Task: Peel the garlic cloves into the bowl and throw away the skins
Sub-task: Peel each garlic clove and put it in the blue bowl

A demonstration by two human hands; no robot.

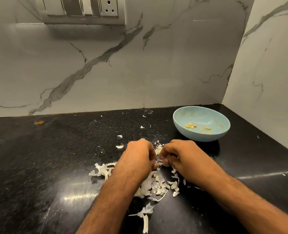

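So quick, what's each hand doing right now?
Left hand: fingers curled, pinching something small, likely a garlic clove.
Right hand: fingers curled, pinching at the same piece.

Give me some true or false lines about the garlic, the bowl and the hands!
1. The bowl is blue. True.
2. The bowl holds no garlic. False: a few peeled cloves lie in it.
3. The skins are heaped in the bowl. False: they lie scattered on the black counter.
4. The left hand and the right hand meet over the skins, fingers curled. True.
5. The bowl stands left of the hands. False: it stands to their right, further back.
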